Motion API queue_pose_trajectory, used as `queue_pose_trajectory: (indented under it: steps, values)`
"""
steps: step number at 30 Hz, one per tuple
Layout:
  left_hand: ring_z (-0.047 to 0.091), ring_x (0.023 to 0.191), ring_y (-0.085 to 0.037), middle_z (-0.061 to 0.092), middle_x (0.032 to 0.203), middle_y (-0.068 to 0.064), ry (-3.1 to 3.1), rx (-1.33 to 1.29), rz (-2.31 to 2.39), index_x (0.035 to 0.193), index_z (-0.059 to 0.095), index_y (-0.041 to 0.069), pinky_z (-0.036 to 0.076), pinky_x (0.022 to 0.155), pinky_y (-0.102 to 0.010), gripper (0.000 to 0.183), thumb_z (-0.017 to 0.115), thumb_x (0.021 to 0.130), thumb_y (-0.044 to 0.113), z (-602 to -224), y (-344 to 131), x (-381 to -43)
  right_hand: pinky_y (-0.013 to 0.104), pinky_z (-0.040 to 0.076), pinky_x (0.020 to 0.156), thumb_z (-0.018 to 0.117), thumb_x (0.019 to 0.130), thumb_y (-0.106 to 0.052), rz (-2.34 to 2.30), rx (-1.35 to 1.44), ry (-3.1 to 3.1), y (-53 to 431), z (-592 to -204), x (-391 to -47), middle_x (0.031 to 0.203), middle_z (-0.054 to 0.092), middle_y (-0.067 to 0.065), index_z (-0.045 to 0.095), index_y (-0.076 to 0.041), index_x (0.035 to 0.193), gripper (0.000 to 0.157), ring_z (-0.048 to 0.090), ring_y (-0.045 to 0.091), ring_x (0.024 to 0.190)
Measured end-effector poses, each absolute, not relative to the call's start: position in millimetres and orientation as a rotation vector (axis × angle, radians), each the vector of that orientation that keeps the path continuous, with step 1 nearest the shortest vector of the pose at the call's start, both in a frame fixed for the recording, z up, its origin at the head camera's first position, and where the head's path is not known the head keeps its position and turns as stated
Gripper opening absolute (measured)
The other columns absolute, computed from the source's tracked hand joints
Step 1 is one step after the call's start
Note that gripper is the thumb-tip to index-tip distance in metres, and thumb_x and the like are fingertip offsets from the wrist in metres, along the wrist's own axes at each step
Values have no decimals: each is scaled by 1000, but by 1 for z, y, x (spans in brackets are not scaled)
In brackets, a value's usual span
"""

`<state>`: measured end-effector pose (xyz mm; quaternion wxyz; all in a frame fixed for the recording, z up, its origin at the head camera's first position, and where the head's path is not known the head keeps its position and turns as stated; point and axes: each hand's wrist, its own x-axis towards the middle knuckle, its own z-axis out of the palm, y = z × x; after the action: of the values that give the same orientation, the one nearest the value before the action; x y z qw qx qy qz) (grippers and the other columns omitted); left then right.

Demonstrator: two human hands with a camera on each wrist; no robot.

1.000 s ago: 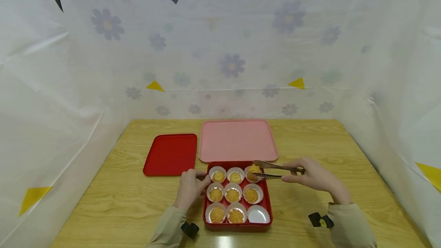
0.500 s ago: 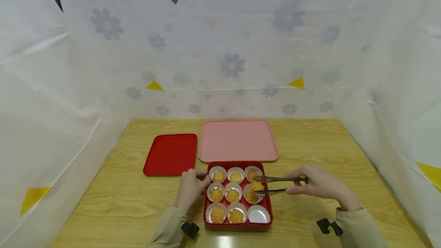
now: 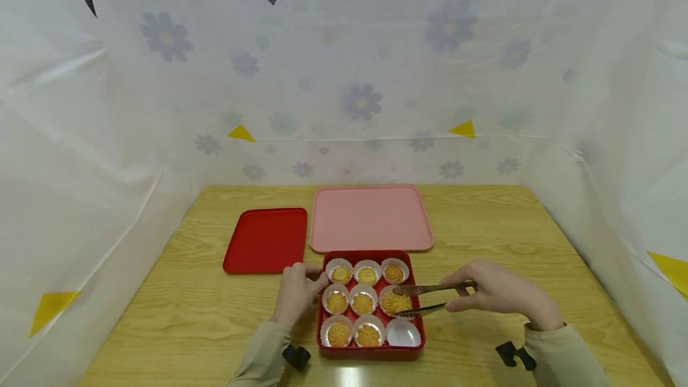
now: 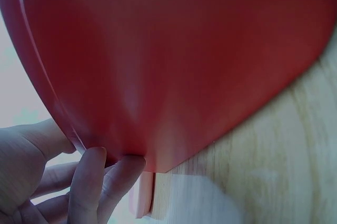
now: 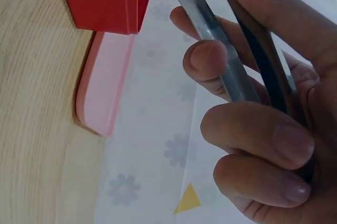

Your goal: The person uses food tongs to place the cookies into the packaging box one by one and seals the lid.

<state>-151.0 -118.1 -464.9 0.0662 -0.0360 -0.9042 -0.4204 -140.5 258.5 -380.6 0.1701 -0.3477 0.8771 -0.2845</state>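
In the head view a red square box (image 3: pixel 371 353) holds rows of white paper cups with piped butter cookies. The front right paper cup (image 3: pixel 403 333) has no cookie in it. My left hand (image 3: pixel 295 293) grips the box's left rim between thumb and fingers, its fingertips on the outer wall in the left wrist view. My right hand (image 3: pixel 497 293) holds metal tongs (image 3: pixel 430 288), fingers curled round their arms in the right wrist view. Between the tongs' tips is a butter cookie (image 3: pixel 402 303), over the middle right cup and partly covering the swirled cookie there.
Behind the box lies a pink tray (image 3: pixel 371 220). A red flat tray or lid (image 3: pixel 267 240) lies to its left. The wooden table (image 3: pixel 484 220) is bounded by white flowered sheeting (image 3: pixel 301 76) at the back and sides.
The tongs have carried the cookie from over the back right cup toward me, to over the middle right cup. My left hand has stayed at the box's rim.
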Motion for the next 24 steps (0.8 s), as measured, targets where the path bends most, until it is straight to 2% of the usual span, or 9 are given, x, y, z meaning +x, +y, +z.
queue_pose_trajectory:
  steps: [6,10,19,24]
  values:
    - [63,57,-6,77,77,-9,-2726,-95,-1230,87,81,2,52,58,-24,13,73,82,11,-464,-118,-150,21,34,55,69,90,-46,-751,-933,2471,252,-375,-138,66,52,-16,73,-9,120,47,29,-3,54]
    - [64,58,-7,77,77,-9,-2731,-89,-1231,88,81,2,52,58,-24,13,73,82,11,-464,-118,-150,20,33,55,70,90,-45,-734,-944,2454,249,-372,-136,67,55,-16,74,-9,119,46,31,-4,54]
    - [63,56,-6,78,79,-10,-2735,-97,-1268,91,80,1,53,58,-23,15,72,83,12,-465,-119,-151,20,35,56,73,89,-38,-737,-955,2381,242,-365,-139,70,58,-13,78,-14,111,33,36,-3,58]
    - [63,55,-5,77,78,-9,-2730,-101,-1273,90,81,2,52,58,-24,14,72,83,11,-465,-119,-151,22,33,55,74,88,-37,-706,-941,2364,236,-361,-140,67,54,-14,79,-16,106,28,35,-2,57]
